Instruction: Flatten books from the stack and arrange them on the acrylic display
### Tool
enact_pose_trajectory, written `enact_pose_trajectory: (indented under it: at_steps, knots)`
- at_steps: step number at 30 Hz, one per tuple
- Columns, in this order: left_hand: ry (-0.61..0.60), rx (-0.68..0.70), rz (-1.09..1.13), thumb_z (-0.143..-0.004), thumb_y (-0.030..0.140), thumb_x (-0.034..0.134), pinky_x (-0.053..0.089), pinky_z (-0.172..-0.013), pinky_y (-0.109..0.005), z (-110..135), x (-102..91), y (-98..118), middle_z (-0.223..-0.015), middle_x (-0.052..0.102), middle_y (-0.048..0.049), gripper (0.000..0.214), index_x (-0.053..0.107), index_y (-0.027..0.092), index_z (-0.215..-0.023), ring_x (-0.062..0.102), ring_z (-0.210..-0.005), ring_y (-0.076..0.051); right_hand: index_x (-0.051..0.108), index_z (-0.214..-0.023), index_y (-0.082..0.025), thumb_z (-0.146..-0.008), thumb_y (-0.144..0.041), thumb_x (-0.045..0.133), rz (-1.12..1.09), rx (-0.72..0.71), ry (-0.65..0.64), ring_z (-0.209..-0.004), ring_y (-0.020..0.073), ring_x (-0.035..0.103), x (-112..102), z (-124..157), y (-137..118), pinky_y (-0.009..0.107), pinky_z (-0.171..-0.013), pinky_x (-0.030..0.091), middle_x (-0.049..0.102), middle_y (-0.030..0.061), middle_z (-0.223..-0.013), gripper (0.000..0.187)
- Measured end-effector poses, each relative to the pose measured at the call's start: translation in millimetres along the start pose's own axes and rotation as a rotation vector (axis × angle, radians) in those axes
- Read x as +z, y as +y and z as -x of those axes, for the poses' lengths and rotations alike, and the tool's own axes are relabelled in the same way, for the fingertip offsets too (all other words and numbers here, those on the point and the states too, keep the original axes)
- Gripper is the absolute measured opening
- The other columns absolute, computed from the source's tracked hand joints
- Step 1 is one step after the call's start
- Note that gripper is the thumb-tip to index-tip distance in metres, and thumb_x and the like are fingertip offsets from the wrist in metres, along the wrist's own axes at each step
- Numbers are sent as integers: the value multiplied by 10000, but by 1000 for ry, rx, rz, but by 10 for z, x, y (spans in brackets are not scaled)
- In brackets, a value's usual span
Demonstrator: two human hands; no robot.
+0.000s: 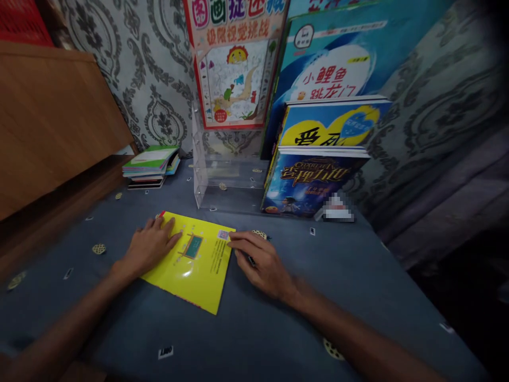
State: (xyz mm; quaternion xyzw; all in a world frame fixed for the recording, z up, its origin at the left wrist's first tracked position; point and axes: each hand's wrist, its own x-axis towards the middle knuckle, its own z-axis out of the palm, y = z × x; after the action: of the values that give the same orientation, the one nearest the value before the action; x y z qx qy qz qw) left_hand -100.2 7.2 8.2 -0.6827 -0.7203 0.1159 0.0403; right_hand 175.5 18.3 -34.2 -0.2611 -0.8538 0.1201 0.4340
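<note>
Two hands: we see the left hand (148, 248) and the right hand (262, 265) at opposite edges of a thin yellow book (201, 278).
Left hand: palm down with fingers parted, it lies over the book's left edge, thumb and forefinger on the cover; we see nothing enclosed in it.
Right hand: its fingers are bent loosely together, tips at the upper right edge beside the square code (223, 234); we cannot tell whether they pinch the edge or only touch it.
Yellow book: it lies flat and slightly turned between the hands, showing a printed chalkboard (194, 247) and lines of dark text.
Handling: we judge it light and flexible, with a glossy, rather slippery cover, as the bright reflection suggests; its corners probably crease easily.
Hold: we favour thumb above and fingers beneath at both side edges, so that the covers stay together.
Patterned cloth: dark blue-grey cloth (246, 342) lies under the book.
Clear rack: beyond the hands, the transparent rack (200, 185) bears a red-bordered book (234, 85) at left; at right we find a dark blue book (310, 183), a yellow-and-blue book (336, 122) and a teal book (334, 58), one behind another.
Outer field: a stack of books (149, 168) lies left of the rack, near a wooden cabinet (59, 122); ornamental wallpaper (159, 69) stands behind.
</note>
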Motion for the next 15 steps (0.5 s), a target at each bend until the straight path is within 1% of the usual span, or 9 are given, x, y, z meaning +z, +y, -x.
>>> enact_pose_trajectory:
  at_steps: [4,7,9,12,15]
  knots:
    - [11,53,-23,-1013,447,369,518,-931,-480,55,-103,264,-1447,480,-165,491,471,188,-1418,425,-1343,-329,662,-1035,-154,-935,-113,481,105,-147,-99,-1061,218,668,-59,-41,-107,408,-948,541,716,130,-1117,210]
    - [26,103,-44,-1016,457,372,542,-879,-456,71,-149,446,-1399,510,-174,490,492,167,-1393,460,-1299,-336,664,-1028,-144,-932,-114,490,161,-182,-202,-1028,235,667,-74,-93,-171,436,-919,547,712,134,-1125,201]
    - [29,142,-56,-1017,459,374,553,-842,-435,78,-176,564,-1372,524,-185,492,500,151,-1380,483,-1267,-339,666,-1029,-142,-928,-114,508,193,-162,-258,-1042,245,658,-60,-112,-184,439,-906,549,706,136,-1149,189]
    - [33,215,-65,-1018,432,384,563,-785,-402,99,-214,732,-1320,551,-191,465,520,142,-1357,509,-1234,-341,662,-1073,-138,-934,-128,523,232,-74,-324,-1119,252,628,-19,-101,-149,452,-975,524,694,140,-1190,197]
    - [21,293,-99,-1025,308,351,560,-742,-398,118,-211,874,-1230,600,-204,412,533,112,-1338,558,-1161,-346,644,-1152,-111,-932,-147,536,255,51,-361,-1207,273,588,22,-65,-87,480,-1047,485,662,167,-1259,248]
